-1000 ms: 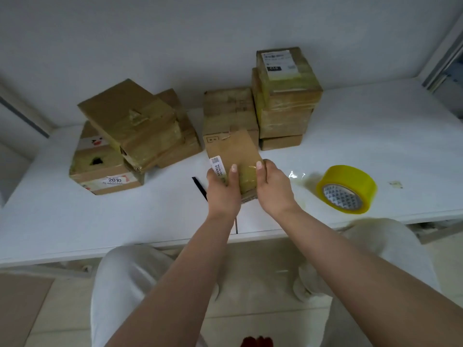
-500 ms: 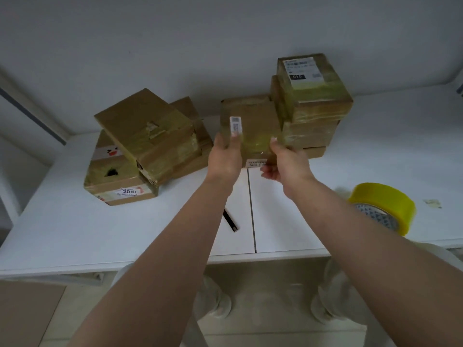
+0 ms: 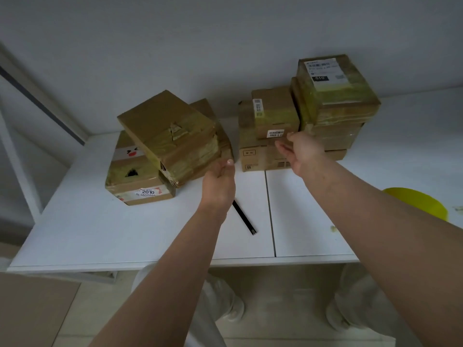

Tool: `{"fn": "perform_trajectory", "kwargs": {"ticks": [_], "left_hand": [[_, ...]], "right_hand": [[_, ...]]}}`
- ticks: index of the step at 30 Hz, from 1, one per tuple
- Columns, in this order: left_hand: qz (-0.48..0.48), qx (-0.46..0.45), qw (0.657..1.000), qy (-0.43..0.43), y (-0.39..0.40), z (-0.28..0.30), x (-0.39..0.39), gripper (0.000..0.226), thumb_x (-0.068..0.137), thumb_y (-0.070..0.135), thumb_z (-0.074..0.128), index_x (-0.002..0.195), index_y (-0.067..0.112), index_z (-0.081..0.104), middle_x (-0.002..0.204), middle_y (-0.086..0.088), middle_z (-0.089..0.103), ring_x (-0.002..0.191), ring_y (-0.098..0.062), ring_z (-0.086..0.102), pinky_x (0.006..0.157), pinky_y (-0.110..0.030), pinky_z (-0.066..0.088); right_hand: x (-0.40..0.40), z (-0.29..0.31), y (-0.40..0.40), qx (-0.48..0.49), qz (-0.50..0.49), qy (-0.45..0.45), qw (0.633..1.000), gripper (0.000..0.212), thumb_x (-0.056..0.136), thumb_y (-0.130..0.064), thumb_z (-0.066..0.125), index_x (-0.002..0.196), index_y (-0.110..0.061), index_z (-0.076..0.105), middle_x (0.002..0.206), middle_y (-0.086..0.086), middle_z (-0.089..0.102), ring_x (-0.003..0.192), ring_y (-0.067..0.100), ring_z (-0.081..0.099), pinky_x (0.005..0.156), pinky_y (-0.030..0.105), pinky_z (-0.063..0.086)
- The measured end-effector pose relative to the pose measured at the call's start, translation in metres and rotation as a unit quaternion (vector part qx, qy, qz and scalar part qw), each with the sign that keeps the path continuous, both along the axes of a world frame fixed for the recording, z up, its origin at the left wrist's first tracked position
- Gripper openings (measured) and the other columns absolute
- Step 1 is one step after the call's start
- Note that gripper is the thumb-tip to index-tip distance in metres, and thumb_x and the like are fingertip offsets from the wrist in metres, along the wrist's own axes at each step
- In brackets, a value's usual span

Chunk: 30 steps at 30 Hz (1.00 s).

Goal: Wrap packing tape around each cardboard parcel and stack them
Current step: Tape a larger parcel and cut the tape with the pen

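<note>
A small taped parcel (image 3: 275, 115) sits atop the middle stack, just beyond the right hand (image 3: 304, 150), fingers relaxed and empty. The left hand (image 3: 220, 180) hangs loose, empty too. Best square the parcel before leaving it.

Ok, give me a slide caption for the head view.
Small parcel set on the middle stack, both hands, left and right, open beside it.

Glossy-taped cardboard parcels (image 3: 274, 116), matt table (image 3: 100, 234)
</note>
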<state>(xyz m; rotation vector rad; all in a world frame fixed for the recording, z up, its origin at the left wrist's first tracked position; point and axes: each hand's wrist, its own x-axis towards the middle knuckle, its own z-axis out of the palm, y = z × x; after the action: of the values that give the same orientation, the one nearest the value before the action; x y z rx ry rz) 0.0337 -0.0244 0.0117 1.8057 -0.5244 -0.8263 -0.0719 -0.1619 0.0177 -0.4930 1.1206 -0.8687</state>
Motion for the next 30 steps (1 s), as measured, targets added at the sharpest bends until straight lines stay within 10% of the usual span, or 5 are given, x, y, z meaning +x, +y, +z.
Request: {"fn": "perform_trajectory", "kwargs": {"ticks": [6, 10, 16, 23, 30], "left_hand": [[0.133, 0.005, 0.989, 0.061, 0.026, 0.005, 0.02, 0.02, 0.099, 0.038, 0.049, 0.099, 0.018, 0.049, 0.085, 0.004, 0.051, 0.084, -0.018, 0.055, 0.087, -0.04, 0.05], [0.351, -0.054, 0.934, -0.039, 0.043, 0.009, 0.048, 0.049, 0.09, 0.038, 0.057, 0.114, -0.004, 0.049, 0.114, -0.024, 0.056, 0.099, -0.037, 0.059, 0.081, -0.042, 0.05], [0.287, -0.044, 0.956, -0.045, 0.03, 0.029, 0.069, 0.063, 0.093, 0.049, 0.054, 0.145, 0.02, 0.033, 0.142, -0.005, 0.038, 0.121, -0.026, 0.046, 0.103, -0.045, 0.043], [0.261, -0.11, 0.959, 0.009, 0.036, 0.027, 0.041, 0.031, 0.1, 0.028, 0.044, 0.131, 0.03, 0.043, 0.105, 0.012, 0.056, 0.101, -0.013, 0.055, 0.097, -0.037, 0.047], [0.228, -0.186, 0.956, 0.006, 0.066, 0.002, -0.044, 0.03, 0.099, 0.019, 0.043, 0.127, 0.03, 0.045, 0.122, 0.006, 0.055, 0.112, -0.011, 0.055, 0.095, -0.028, 0.045]], "right_hand": [[0.035, 0.012, 0.027, -0.119, 0.164, 0.105, 0.974, 0.035, 0.095, -0.019, 0.061, 0.128, -0.007, 0.054, 0.12, 0.011, 0.062, 0.102, 0.021, 0.065, 0.083, 0.03, 0.057], [0.07, 0.032, 0.045, -0.218, 0.248, 0.141, 0.933, 0.048, 0.097, -0.029, 0.058, 0.14, -0.011, 0.045, 0.139, 0.006, 0.05, 0.126, 0.023, 0.048, 0.103, 0.04, 0.045], [0.095, 0.037, 0.052, -0.246, 0.324, 0.157, 0.9, 0.065, 0.099, -0.037, 0.052, 0.154, -0.019, 0.021, 0.159, 0.003, 0.025, 0.144, 0.026, 0.028, 0.116, 0.041, 0.025], [0.062, 0.034, 0.065, -0.242, 0.239, 0.141, 0.93, 0.05, 0.096, -0.03, 0.059, 0.141, -0.012, 0.047, 0.141, 0.005, 0.053, 0.13, 0.022, 0.049, 0.112, 0.043, 0.038], [-0.022, 0.032, 0.091, -0.311, 0.193, 0.184, 0.912, 0.015, 0.09, -0.037, 0.065, 0.082, -0.025, 0.07, 0.092, -0.004, 0.072, 0.096, 0.016, 0.066, 0.095, 0.045, 0.052]]}}
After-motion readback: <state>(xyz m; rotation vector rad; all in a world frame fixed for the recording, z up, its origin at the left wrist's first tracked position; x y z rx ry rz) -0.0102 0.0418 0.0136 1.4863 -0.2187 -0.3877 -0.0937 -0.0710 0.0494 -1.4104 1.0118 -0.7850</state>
